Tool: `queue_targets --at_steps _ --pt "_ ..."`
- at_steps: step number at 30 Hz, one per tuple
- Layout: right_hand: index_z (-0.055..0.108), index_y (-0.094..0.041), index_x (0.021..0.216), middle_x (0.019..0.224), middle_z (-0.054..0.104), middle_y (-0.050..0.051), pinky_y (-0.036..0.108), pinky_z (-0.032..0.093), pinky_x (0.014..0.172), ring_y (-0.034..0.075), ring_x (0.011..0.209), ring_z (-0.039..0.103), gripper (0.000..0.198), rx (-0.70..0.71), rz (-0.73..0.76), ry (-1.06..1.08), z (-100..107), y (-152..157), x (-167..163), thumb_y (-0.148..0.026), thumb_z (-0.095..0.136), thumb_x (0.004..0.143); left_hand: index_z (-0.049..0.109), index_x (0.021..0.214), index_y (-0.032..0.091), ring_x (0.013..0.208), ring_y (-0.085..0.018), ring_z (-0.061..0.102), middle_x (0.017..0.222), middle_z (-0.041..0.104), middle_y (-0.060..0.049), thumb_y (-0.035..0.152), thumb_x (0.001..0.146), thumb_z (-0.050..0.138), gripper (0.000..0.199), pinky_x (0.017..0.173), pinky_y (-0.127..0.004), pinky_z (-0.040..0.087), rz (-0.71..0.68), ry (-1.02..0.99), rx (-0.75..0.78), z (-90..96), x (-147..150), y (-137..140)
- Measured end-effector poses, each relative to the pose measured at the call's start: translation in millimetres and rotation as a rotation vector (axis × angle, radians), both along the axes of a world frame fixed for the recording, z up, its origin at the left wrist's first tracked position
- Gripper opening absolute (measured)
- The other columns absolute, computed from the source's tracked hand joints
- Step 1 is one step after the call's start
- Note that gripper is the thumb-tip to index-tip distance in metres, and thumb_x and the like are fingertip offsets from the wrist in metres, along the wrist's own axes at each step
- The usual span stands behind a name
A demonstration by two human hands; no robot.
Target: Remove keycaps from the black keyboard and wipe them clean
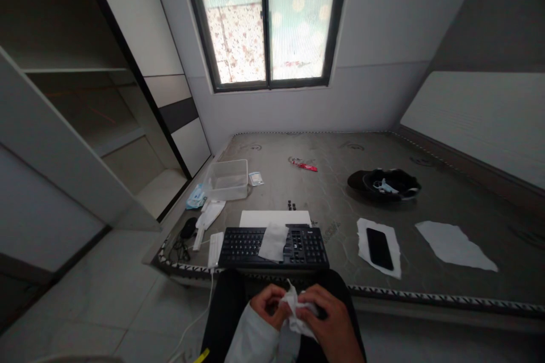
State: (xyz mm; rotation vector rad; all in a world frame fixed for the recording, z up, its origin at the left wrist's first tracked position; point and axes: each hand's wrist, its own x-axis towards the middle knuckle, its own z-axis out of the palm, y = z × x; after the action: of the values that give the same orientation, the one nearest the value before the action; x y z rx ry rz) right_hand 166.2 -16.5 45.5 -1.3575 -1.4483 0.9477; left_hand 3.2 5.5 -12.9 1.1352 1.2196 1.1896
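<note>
Left grip (271, 302) and right grip (327, 307) pinch a crumpled tissue (292, 300) between them, probably light, soft, easily torn, best held where bunched.

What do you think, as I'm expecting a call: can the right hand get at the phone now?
Probably yes: the phone lies uncovered on a white sheet, nothing visibly blocking it, though the right hand is holding white tissue.

Glare from the window (298, 22) leaves the rest dim.
</note>
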Motion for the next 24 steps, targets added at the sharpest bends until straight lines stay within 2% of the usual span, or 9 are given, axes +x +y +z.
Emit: queue_targets --at_steps 3,5,9,15,17,21,24 --pt "0.082 -0.029 0.094 0.089 0.075 0.003 0.021 0.053 0.075 0.018 0.084 0.071 0.015 -0.004 0.164 -0.029 0.0 -0.3 1.1 -0.037 0.069 0.088 0.059 0.065 0.019 0.045 -0.007 0.045 0.05 0.061 0.006 0.044 0.059 0.085 0.037 0.048 -0.018 0.033 0.017 -0.043 -0.028 6.2 -0.1 0.4" --pt "0.081 -0.032 0.1 0.09 0.074 0.003 0.021 0.053 0.075 0.017 0.085 0.07 0.02 0.011 0.212 -0.047 1.2 -0.5 0.9 -0.039 0.065 0.092 0.055 0.062 0.019 0.044 -0.005 0.042 0.048 0.058 0.007 0.041 0.057 0.086 0.038 0.047 -0.017 0.031 0.029 -0.077 -0.04 9.0 0.0 0.7" --pt "0.083 -0.03 0.09 0.081 0.072 0.003 0.02 0.053 0.069 0.017 0.077 0.07 0.025 0.036 0.117 -0.069 1.3 -1.4 -0.4 -0.049 0.066 0.089 0.06 0.062 0.017 0.044 -0.006 0.045 0.049 0.06 0.005 0.046 0.058 0.086 0.039 0.047 -0.017 0.033 0.058 -0.09 -0.042 8.9 0.6 0.1" --pt "0.082 -0.027 0.074 0.072 0.072 0.003 0.019 0.055 0.061 0.017 0.066 0.069 0.03 0.086 -0.03 -0.017 -3.7 -2.5 -4.9 -0.055 0.074 0.08 0.077 0.074 0.015 0.057 -0.016 0.066 0.065 0.078 -0.007 0.067 0.063 0.079 0.053 0.057 -0.025 0.05 0.001 -0.04 -0.039 6.7 0.8 -3.2" --pt "0.082 -0.027 0.081 0.079 0.075 0.004 0.021 0.057 0.066 0.019 0.073 0.072 0.029 0.093 -0.058 -0.017 -4.2 -2.2 -6.1 -0.054 0.074 0.08 0.078 0.075 0.015 0.058 -0.017 0.067 0.066 0.079 -0.008 0.069 0.063 0.078 0.055 0.058 -0.025 0.051 0.013 -0.03 -0.025 7.9 0.7 -2.6" --pt "0.077 -0.026 0.106 0.106 0.074 0.009 0.03 0.059 0.083 0.024 0.096 0.071 0.032 0.152 -0.198 -0.105 -7.1 -4.2 -3.6 -0.048 0.071 0.084 0.076 0.073 0.016 0.057 -0.017 0.067 0.065 0.079 -0.006 0.066 0.061 0.081 0.052 0.057 -0.025 0.052 0.104 -0.053 -0.024 12.1 -2.3 1.5" --pt "0.077 -0.027 0.101 0.105 0.072 0.009 0.033 0.058 0.084 0.024 0.097 0.069 0.027 0.189 -0.222 -0.16 -8.9 -8.3 0.7 -0.048 0.066 0.088 0.077 0.074 0.015 0.059 -0.018 0.07 0.068 0.081 -0.008 0.06 0.059 0.085 0.048 0.057 -0.025 0.054 0.127 -0.065 -0.054 17.9 -6.3 3.0"
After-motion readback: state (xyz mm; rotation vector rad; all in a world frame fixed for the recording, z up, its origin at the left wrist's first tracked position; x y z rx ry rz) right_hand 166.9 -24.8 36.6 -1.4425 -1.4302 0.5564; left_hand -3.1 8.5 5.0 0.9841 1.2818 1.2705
